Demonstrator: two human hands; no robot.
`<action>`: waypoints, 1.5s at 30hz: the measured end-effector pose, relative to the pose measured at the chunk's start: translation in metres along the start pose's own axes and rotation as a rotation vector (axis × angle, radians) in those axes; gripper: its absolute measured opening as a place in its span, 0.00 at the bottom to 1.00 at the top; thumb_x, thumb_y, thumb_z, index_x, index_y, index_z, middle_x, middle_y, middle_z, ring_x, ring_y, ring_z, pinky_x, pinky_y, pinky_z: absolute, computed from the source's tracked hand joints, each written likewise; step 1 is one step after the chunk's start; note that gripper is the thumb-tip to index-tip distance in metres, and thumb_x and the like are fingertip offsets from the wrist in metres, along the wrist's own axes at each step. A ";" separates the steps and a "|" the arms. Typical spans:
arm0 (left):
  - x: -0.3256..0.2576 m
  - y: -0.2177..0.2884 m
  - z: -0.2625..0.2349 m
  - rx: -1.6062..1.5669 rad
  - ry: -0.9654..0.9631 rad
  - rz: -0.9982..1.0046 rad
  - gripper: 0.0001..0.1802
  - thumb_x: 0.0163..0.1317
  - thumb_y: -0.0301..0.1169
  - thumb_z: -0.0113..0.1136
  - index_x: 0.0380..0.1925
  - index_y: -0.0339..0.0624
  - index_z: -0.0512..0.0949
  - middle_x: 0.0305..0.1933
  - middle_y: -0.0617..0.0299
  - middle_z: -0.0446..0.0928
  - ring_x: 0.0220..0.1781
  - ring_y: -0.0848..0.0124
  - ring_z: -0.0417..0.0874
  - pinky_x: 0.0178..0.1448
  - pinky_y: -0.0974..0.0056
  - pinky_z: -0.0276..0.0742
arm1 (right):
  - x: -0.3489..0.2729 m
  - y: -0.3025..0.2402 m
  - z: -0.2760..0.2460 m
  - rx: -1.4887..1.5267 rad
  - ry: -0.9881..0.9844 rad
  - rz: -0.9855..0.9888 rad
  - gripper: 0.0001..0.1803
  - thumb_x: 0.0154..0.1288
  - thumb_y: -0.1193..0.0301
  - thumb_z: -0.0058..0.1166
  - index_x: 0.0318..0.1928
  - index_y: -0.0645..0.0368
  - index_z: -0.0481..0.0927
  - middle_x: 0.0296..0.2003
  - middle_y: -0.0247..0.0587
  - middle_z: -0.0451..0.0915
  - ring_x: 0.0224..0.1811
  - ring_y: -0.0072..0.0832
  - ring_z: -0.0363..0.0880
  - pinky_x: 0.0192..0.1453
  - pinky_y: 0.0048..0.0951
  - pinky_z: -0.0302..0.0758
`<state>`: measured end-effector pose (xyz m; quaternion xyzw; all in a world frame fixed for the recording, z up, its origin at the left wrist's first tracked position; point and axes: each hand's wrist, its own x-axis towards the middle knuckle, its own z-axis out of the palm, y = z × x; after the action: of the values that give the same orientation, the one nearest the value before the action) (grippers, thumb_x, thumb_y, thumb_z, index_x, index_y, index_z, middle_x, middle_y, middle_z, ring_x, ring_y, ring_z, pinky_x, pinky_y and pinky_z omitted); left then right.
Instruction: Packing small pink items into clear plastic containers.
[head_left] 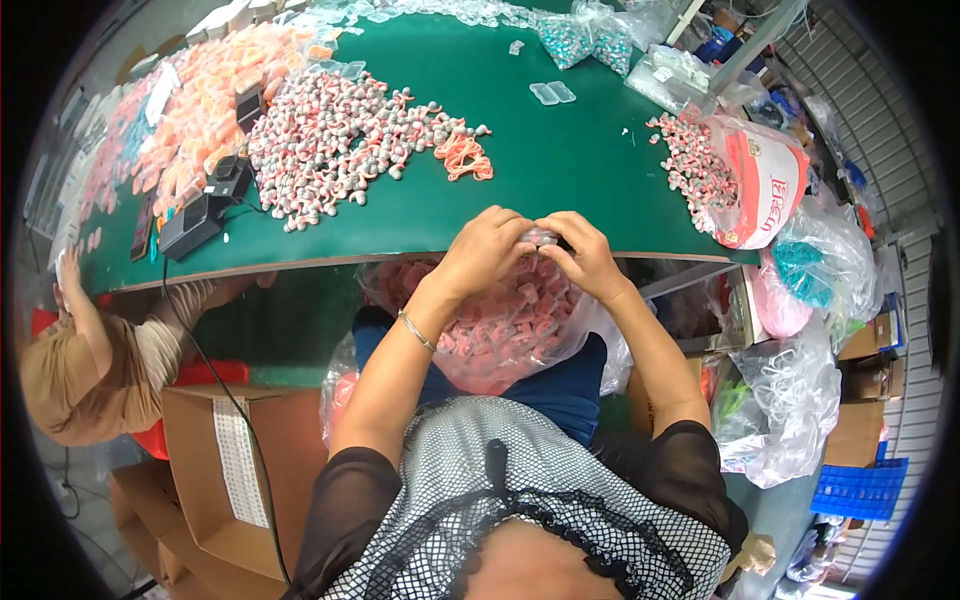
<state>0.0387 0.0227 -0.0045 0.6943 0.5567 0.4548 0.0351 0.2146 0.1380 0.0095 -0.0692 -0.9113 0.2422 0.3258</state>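
While both hands meet at the near edge of the green table [560, 150], I log the grip: left hand [487, 250] and right hand [585, 252] have fingertips pinched shut on a small clear packet [540, 236] held between them, just above the open bag of pink pieces [500, 330] resting on the lap.

Risks as I judge them: the packet is tiny and held by fingertips only, so a slip would drop it into the bag, where it would be lost among look-alikes. The bag looks unsupported; a knee shift could spill it.

Hard to read: fingers cover most of the packet, so its contents and whether it is sealed are unclear. The heap of grey-pink pieces [340, 140] and the orange heap [200, 100] blur toward the rim. Another person's arm [80, 310] at far left is cut off by the frame.
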 end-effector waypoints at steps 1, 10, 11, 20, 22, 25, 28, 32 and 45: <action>0.000 -0.001 0.000 -0.016 0.006 -0.005 0.12 0.57 0.31 0.65 0.39 0.37 0.80 0.39 0.55 0.80 0.43 0.55 0.79 0.48 0.55 0.76 | 0.000 0.000 0.001 0.021 -0.001 0.006 0.17 0.56 0.78 0.63 0.48 0.62 0.79 0.43 0.48 0.80 0.44 0.43 0.80 0.47 0.36 0.78; -0.001 -0.007 -0.006 -0.113 0.029 0.033 0.13 0.60 0.28 0.64 0.43 0.35 0.80 0.41 0.52 0.80 0.40 0.56 0.81 0.44 0.57 0.77 | 0.005 -0.009 0.005 0.054 0.030 0.076 0.16 0.55 0.78 0.64 0.46 0.62 0.80 0.41 0.46 0.80 0.43 0.41 0.81 0.46 0.34 0.78; -0.001 -0.005 -0.007 -0.112 0.019 0.040 0.13 0.60 0.28 0.64 0.43 0.35 0.80 0.41 0.52 0.80 0.40 0.56 0.81 0.44 0.57 0.77 | 0.008 -0.012 0.003 0.053 0.041 0.080 0.16 0.55 0.78 0.64 0.46 0.62 0.80 0.41 0.46 0.80 0.43 0.41 0.81 0.46 0.34 0.78; 0.004 0.008 -0.017 -0.384 0.033 -0.034 0.17 0.60 0.27 0.64 0.48 0.34 0.80 0.47 0.48 0.81 0.48 0.57 0.84 0.52 0.60 0.78 | 0.015 -0.037 -0.017 0.241 0.121 0.140 0.16 0.57 0.76 0.66 0.48 0.63 0.81 0.46 0.45 0.80 0.47 0.33 0.81 0.50 0.31 0.78; 0.003 0.014 -0.019 -0.439 0.065 -0.061 0.15 0.59 0.25 0.63 0.47 0.34 0.81 0.46 0.48 0.82 0.46 0.58 0.84 0.51 0.60 0.78 | 0.017 -0.044 -0.019 0.263 0.114 0.121 0.16 0.58 0.75 0.66 0.48 0.63 0.81 0.45 0.45 0.80 0.47 0.34 0.80 0.50 0.30 0.78; 0.002 0.016 -0.022 -0.449 0.029 -0.070 0.14 0.61 0.26 0.62 0.47 0.33 0.80 0.44 0.53 0.82 0.44 0.63 0.83 0.48 0.64 0.77 | 0.019 -0.050 -0.019 0.215 0.159 0.089 0.15 0.57 0.73 0.67 0.45 0.62 0.81 0.38 0.43 0.80 0.39 0.34 0.80 0.43 0.31 0.77; 0.000 0.023 -0.026 -0.408 0.050 -0.130 0.13 0.62 0.25 0.61 0.46 0.33 0.81 0.42 0.55 0.82 0.41 0.66 0.83 0.45 0.65 0.77 | 0.022 -0.055 -0.017 0.160 0.178 0.054 0.13 0.57 0.72 0.66 0.42 0.61 0.81 0.33 0.42 0.78 0.34 0.36 0.79 0.38 0.33 0.76; -0.007 0.027 -0.021 -0.437 0.076 -0.260 0.13 0.63 0.28 0.59 0.45 0.35 0.82 0.41 0.53 0.84 0.43 0.64 0.84 0.49 0.62 0.78 | 0.027 -0.034 -0.016 0.271 0.039 0.106 0.14 0.58 0.71 0.67 0.43 0.62 0.81 0.33 0.41 0.79 0.34 0.32 0.78 0.38 0.30 0.75; -0.024 0.003 -0.012 -0.971 0.185 -0.339 0.20 0.70 0.32 0.58 0.56 0.29 0.75 0.54 0.52 0.79 0.56 0.65 0.79 0.59 0.62 0.75 | 0.054 -0.044 -0.006 0.378 0.035 0.103 0.18 0.55 0.69 0.69 0.46 0.63 0.83 0.40 0.44 0.81 0.42 0.35 0.81 0.48 0.32 0.77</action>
<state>0.0338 -0.0028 -0.0100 0.4550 0.3871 0.7079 0.3770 0.1778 0.1169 0.0647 -0.0577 -0.8391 0.4239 0.3360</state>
